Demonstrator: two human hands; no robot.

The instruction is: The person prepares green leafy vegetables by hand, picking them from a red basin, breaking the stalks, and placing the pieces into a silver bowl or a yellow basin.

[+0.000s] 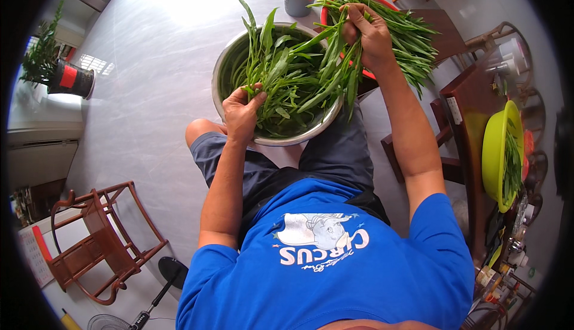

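Between my knees stands a large metal basin (329, 126) with leafy green stems (296, 79) heaped in it. At the basin's left side, my left hand (244, 108) pinches a few of these stems between thumb and fingers. My right hand (367, 36) is raised at the upper right, closed around a bunch of leafy stems (334, 58) that hangs toward the basin. Behind and under that hand, a red-rimmed basin (323, 15) carries a thick pile of long green stems (406, 45), lying mostly in one direction.
A grey bin (298, 5) with a red liner stands beyond the metal basin. On the right, a wooden table (471, 106) holds a yellow-green basin (491, 150) with greens. A wooden chair (105, 240) and a fan (172, 272) are lower left; a potted plant (71, 79) is upper left.
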